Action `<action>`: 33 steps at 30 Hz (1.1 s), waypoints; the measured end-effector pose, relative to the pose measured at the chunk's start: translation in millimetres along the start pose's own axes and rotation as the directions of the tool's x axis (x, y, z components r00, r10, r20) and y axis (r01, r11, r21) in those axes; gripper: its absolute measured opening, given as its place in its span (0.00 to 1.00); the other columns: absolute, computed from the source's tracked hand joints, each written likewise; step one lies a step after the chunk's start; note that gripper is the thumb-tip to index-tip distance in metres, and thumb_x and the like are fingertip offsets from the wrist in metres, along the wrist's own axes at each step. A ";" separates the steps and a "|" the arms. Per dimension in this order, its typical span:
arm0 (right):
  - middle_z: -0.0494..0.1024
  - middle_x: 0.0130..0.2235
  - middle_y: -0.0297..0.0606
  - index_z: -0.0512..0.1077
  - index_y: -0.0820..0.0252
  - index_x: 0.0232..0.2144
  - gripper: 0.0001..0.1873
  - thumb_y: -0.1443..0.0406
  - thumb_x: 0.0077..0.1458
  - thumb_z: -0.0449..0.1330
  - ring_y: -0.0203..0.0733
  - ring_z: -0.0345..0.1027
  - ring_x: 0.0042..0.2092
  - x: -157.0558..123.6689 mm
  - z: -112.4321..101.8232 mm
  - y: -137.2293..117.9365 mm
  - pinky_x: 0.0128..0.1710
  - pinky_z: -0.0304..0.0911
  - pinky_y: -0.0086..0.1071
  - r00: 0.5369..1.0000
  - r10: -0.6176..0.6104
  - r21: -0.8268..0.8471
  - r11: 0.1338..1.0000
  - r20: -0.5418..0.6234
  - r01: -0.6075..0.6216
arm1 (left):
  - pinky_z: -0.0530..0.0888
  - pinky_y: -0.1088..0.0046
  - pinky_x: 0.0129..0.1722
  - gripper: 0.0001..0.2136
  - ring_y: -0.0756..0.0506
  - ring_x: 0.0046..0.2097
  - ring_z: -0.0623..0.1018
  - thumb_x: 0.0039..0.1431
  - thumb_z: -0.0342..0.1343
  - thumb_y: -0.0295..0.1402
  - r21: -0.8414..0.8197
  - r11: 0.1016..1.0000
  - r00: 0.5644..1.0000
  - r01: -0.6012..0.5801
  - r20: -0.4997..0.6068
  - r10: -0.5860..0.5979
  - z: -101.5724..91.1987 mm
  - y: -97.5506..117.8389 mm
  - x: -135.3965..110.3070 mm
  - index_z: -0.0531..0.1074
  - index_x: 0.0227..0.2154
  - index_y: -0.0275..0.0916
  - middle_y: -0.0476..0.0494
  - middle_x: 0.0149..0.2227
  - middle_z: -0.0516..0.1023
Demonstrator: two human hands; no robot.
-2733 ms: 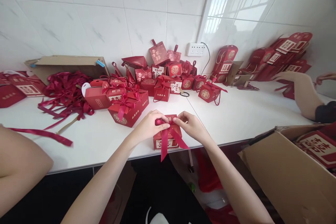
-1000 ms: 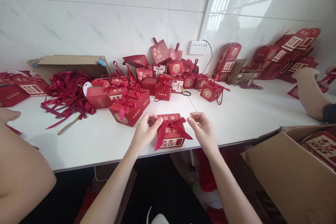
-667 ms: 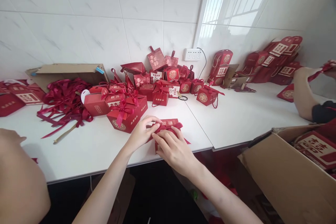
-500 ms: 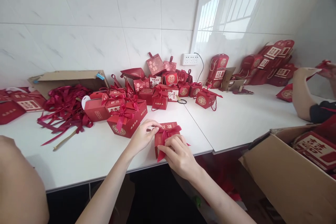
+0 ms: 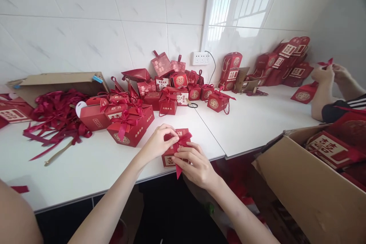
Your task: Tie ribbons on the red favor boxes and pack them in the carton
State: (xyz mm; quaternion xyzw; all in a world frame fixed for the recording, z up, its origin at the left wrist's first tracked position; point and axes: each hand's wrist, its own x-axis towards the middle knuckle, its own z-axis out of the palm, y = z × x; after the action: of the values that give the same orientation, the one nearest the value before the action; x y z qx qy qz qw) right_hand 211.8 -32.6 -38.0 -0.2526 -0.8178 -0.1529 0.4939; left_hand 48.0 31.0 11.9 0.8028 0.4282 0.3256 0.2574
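Observation:
In front of me, near the table's front edge, sits a small red gift box (image 5: 168,161) with gold print. A red ribbon (image 5: 185,138) is tied in a bow over its top. My left hand (image 5: 160,141) comes in from the left, thumb and forefinger pinched at the bow's left side. From the right, my right hand (image 5: 197,164) has its fingers curled over the bow's lower right part and the box front, with a ribbon tail hanging below. The fingers partly hide the knot.
A heap of loose red ribbons (image 5: 61,116) lies on the left beside a cardboard carton (image 5: 57,80). Several finished red boxes (image 5: 133,129) stand behind. A large open carton (image 5: 309,175) is at right, where another person's hands (image 5: 327,72) hold ribbon.
The view has shifted right. My left hand has moved further over the bow, and my right fingers have spread somewhat and sit lower on the box front.

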 end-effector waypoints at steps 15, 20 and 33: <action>0.74 0.30 0.39 0.68 0.58 0.28 0.17 0.56 0.60 0.47 0.42 0.67 0.33 6.2 -38.8 11.5 0.33 0.61 0.35 0.525 0.839 0.158 0.505 0.143 -0.849 | 0.69 0.62 0.49 0.07 0.41 0.45 0.73 0.52 0.57 0.38 0.016 0.999 0.996 0.038 -0.076 -0.037 4.9 5.9 -3.3 0.74 0.25 0.42 0.44 0.38 0.74; 0.62 0.20 0.30 0.60 0.58 0.19 0.21 0.51 0.55 0.52 0.34 0.53 0.24 12.2 -31.0 16.8 0.24 0.51 0.29 0.330 0.807 0.255 0.229 0.490 -0.939 | 0.68 0.61 0.50 0.06 0.41 0.45 0.73 0.52 0.57 0.36 0.020 0.998 0.996 0.062 -0.071 -0.061 4.9 7.2 -3.8 0.74 0.24 0.42 0.44 0.39 0.74; 0.57 0.20 0.28 0.56 0.57 0.18 0.19 0.54 0.53 0.53 0.33 0.48 0.24 5.9 -41.7 3.6 0.24 0.47 0.29 0.334 0.780 0.223 0.251 0.530 -0.942 | 0.68 0.61 0.50 0.05 0.41 0.46 0.72 0.52 0.58 0.36 -0.022 0.997 0.990 0.069 -0.125 -0.071 12.3 0.0 -5.8 0.75 0.24 0.42 0.44 0.39 0.73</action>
State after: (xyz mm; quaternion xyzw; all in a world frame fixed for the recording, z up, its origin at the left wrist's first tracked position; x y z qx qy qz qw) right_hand 242.0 -48.9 -13.4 -0.5471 -0.6108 0.4056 0.4038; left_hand 54.7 24.3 2.1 0.7630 0.4685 0.3699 0.2480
